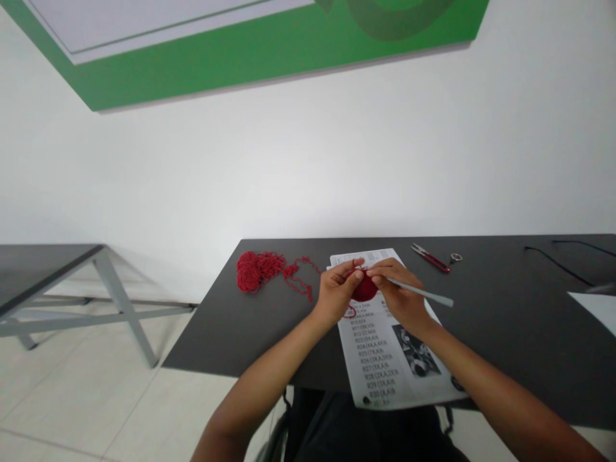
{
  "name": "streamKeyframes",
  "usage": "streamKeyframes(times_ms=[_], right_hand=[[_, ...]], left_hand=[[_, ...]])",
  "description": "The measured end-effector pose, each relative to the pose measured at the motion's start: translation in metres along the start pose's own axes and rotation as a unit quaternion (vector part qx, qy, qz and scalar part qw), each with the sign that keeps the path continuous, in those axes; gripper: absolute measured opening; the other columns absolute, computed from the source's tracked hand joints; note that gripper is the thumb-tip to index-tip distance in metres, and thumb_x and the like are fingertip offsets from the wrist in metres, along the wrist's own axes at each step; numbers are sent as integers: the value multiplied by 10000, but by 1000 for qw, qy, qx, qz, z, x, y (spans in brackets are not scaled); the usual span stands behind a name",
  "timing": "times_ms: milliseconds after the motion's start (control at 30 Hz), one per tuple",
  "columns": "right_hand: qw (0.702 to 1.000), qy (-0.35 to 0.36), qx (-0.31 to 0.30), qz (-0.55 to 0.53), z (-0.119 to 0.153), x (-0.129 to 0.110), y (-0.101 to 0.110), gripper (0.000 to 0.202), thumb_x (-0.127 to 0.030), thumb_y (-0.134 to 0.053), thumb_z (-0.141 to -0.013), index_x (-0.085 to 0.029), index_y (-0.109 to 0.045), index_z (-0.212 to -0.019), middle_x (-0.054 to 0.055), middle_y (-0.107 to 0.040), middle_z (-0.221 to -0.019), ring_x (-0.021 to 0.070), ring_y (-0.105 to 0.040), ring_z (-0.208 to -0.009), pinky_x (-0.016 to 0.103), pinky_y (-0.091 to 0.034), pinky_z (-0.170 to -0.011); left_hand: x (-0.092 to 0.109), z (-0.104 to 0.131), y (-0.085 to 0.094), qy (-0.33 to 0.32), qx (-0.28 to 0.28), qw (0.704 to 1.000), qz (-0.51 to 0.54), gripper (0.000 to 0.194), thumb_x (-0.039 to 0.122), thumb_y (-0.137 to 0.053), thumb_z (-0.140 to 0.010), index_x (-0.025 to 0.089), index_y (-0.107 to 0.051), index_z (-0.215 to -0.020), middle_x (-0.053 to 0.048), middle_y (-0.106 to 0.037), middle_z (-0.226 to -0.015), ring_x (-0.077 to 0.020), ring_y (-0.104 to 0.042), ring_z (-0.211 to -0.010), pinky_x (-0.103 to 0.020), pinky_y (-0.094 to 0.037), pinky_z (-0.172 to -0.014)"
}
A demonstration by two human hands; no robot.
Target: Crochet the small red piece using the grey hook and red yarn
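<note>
A small red crocheted piece (364,289) is held between my two hands above a printed sheet (380,378). My left hand (335,290) pinches its left side, with red yarn over the fingers. In my right hand (402,296) is a crochet hook with a pale grey handle (436,297); its tip meets the top of the piece. A short loop of red yarn (350,312) hangs below the piece. Loose yarn runs left to a red yarn ball (249,273) on the dark table (216,333).
Red-handled snips (433,258) lie behind my right hand, beside a small metal ring-shaped item (455,258). Farther right are dark eyeglass-like arms (561,263) and a white paper (597,308). Another table (45,273) stands at the left. A white wall rises behind.
</note>
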State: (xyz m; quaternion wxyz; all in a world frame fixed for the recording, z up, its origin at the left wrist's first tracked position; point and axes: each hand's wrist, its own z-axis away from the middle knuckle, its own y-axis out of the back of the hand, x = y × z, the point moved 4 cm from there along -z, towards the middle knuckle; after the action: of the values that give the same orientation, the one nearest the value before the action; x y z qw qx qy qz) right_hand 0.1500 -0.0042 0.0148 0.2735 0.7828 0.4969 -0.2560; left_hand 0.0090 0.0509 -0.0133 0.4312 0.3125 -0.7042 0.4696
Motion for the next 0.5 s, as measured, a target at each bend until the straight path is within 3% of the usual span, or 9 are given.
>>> streamKeyframes(times_ms=[167,500], right_hand=[[994,-20,-62,-93,-8,-5,2,176,-396,-670,-937,-251,-744,-870,46,-735,-894,217,-707,-837,360,-582,-751],[995,1,-87,-57,-4,-7,6,242,-467,-599,-971,-299,-771,-944,44,-791,-1062,237,-752,-979,382,-600,-866]], left_hand=[[8,0,3,-7,-23,1000,-5,517,497,-897,-663,148,-790,-1029,-53,-779,-785,-126,-671,-636,-254,-537,-635],[20,-1,4,-6,-50,998,21,542,512,-895,-665,159,-772,-1057,-49,-751,-768,-122,-641,-604,-254,-513,-601]])
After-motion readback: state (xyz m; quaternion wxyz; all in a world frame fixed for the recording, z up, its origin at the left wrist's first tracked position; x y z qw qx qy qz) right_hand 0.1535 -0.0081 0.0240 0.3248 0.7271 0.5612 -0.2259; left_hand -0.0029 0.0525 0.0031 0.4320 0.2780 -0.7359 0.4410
